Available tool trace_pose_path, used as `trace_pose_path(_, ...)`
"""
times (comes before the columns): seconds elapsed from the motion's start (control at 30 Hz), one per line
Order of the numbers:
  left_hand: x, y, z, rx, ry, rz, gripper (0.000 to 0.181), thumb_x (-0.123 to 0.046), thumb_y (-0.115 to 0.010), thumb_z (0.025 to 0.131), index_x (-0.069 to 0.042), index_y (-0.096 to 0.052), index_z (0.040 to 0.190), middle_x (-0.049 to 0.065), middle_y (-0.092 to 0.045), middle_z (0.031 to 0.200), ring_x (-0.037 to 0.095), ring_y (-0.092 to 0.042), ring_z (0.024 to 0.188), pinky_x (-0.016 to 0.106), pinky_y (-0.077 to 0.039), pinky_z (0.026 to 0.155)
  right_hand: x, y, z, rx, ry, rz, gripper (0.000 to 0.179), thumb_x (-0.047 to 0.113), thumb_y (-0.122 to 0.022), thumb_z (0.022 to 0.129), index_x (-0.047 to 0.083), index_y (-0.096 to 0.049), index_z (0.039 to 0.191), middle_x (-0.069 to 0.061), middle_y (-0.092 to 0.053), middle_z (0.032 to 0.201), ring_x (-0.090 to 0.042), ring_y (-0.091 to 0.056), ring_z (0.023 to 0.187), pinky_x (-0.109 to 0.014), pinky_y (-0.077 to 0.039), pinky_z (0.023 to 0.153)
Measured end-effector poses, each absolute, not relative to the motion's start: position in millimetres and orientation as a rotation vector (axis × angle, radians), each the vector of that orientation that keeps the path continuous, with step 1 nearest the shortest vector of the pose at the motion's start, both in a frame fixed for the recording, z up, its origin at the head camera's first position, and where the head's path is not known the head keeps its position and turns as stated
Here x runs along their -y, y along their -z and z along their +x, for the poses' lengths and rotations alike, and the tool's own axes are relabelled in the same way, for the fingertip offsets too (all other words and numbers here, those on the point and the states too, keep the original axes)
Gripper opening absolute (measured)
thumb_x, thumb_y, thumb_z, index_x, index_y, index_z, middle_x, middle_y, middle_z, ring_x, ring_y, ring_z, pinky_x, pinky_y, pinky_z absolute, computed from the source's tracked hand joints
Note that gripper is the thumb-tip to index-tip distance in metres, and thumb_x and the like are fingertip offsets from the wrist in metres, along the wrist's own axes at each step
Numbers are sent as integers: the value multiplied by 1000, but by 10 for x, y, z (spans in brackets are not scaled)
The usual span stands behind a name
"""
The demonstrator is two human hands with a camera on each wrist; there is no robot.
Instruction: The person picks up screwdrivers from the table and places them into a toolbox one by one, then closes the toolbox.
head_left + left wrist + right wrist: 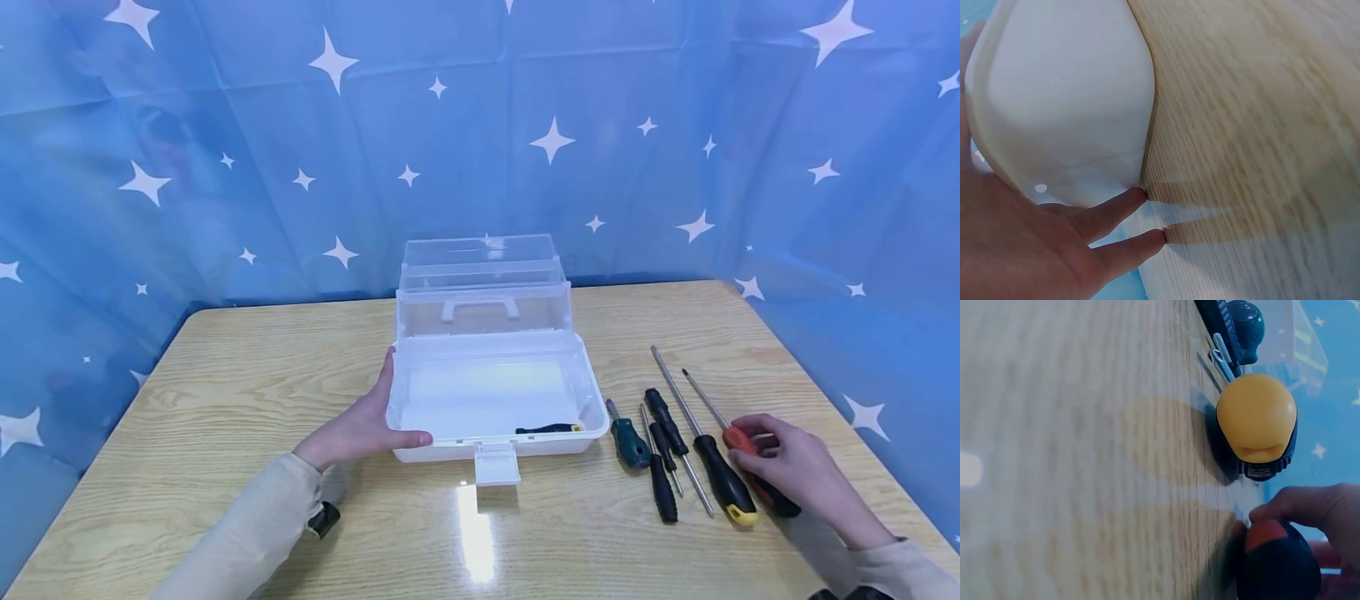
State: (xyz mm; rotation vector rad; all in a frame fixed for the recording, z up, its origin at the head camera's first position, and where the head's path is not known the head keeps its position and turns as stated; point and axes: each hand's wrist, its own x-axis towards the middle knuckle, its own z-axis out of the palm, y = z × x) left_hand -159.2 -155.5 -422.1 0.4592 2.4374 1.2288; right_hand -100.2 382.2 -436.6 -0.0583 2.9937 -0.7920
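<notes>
Item: white toolbox (491, 452), on the counter (255, 375), clear lid (483, 312) raised, front latch (497, 467) folded down. Contents: one small black-and-yellow tool (551, 429), apparently a screwdriver, near the front right corner.

Left hand (360, 427): at the box's front left corner, fingers spread wide and straight, thumb along the front rim; two fingertips meet the counter beside the wall.

Right hand (797, 462): fingers pinching the handle of an orange-and-black screwdriver (742, 442), at the far right of a group.

Remainder of group, right of the box: large black-and-yellow screwdriver (723, 483), three slimmer black-handled screwdrivers (666, 421), green-handled screwdriver (628, 442) nearest the box.

Backdrop: blue curtain (465, 150), white stars.
</notes>
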Motion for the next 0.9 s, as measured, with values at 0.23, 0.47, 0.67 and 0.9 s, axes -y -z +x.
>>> trace_pose_path(0.23, 1550, 4240, -1577, -2419, -1245, 445, 130, -43, -80, 78, -15, 25, 149, 19, 8, 159, 40, -9, 142, 59, -21, 108, -3835, 4394, -1043, -3056, 825, -44, 40, 11, -74, 84, -7, -61, 118, -19, -66, 96, -23, -63, 78, -27, -46, 57)
trace_pose_path(0.47, 1541, 4227, -1585, -2425, -1238, 449, 130, -44, -79, 78, -15, 25, 149, 19, 9, 159, 40, -7, 143, 59, -19, 108, -3764, 4382, -1079, -3156, 935, 4, 40, 13, -73, 85, -6, -63, 118, -17, -67, 92, -1, -53, 67, -24, -43, 51)
trace_pose_path(0.67, 1541, 4239, -1589, -2429, -1235, 436, 130, -43, -80, 78, -16, 25, 149, 19, 7, 159, 40, -9, 142, 59, -20, 108, -3731, 4311, -1115, -3210, 1047, -17, 37, 12, -73, 86, -5, -64, 119, -22, -67, 96, 7, -51, 69, -22, -44, 50)
trace_pose_path(0.9, 1540, 4241, -1593, -2444, -1212, 414, 131, -45, -80, 76, -18, 25, 150, 17, 8, 159, 39, -9, 143, 59, -20, 108, -3681, 4267, -1137, -3232, 1106, -7, 37, 17, -73, 87, -1, -66, 117, -21, -67, 98, 13, -50, 72, -23, -44, 49)
